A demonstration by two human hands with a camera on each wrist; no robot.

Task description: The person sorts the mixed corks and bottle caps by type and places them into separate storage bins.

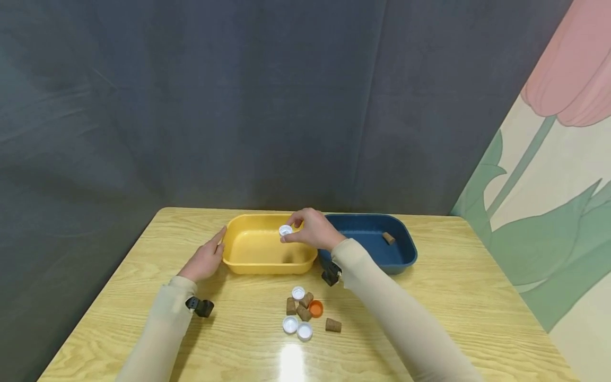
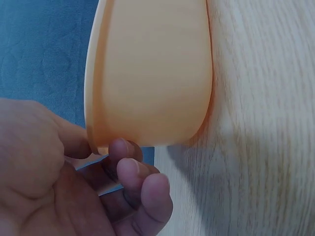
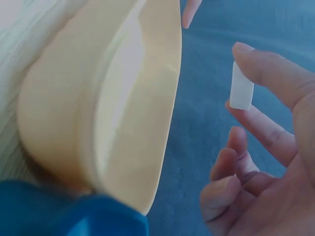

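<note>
Between thumb and forefinger, my right hand [image 1: 312,231] pinches a white bottle cap [image 1: 285,230], held above the right part of a yellow tub [image 1: 269,269]. Seen edge-on in the right wrist view, that cap [image 3: 241,86] is apart from the tub, and the other fingers are loosely bent. At the tub's left end, my left hand [image 1: 205,260] touches the rim from outside. Its fingers [image 2: 157,191] look relaxed beside the end wall in the left wrist view. Part of the tub's right end is hidden by my right hand.
A blue tub [image 1: 403,260] holding one cork [image 1: 389,238] adjoins the yellow one on the right. In front lie several corks [image 1: 333,325], white caps [image 1: 304,331] and an orange cap [image 1: 315,308] on the wooden table [image 1: 458,318]. A dark curtain [image 1: 267,106] hangs behind.
</note>
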